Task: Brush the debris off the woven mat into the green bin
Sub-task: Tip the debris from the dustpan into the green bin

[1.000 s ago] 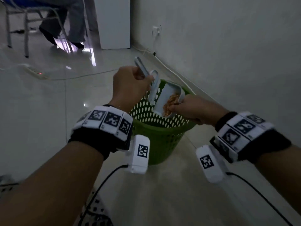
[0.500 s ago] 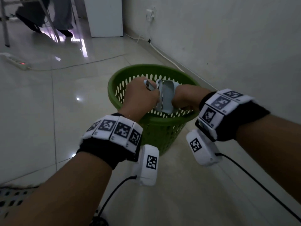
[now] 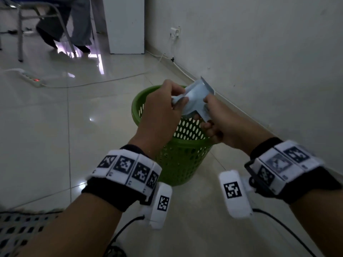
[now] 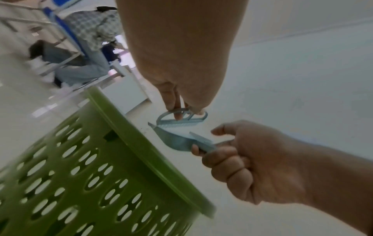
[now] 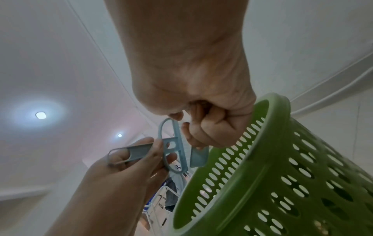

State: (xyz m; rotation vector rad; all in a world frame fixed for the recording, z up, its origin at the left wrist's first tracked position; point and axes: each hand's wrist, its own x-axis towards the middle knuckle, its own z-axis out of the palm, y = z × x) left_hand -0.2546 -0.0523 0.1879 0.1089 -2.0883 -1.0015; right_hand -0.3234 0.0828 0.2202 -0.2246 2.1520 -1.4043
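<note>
A: In the middle of the head view, your green bin (image 3: 178, 158) sits on the floor by the wall. The woven mat (image 3: 16, 230) is way down in the lower left corner.

B: And my hands?

A: Your right hand (image 3: 220, 121) has its fingers curled tight round the dustpan (image 3: 196, 101) handle. Your left hand (image 3: 163, 110) pinches the little brush (image 4: 181, 119), right against the pan.

B: What could go wrong?

A: I think the pan is past the far rim. Any crumbs left in it could fall on the floor. A loose pinch could drop the brush in the bin.
</note>
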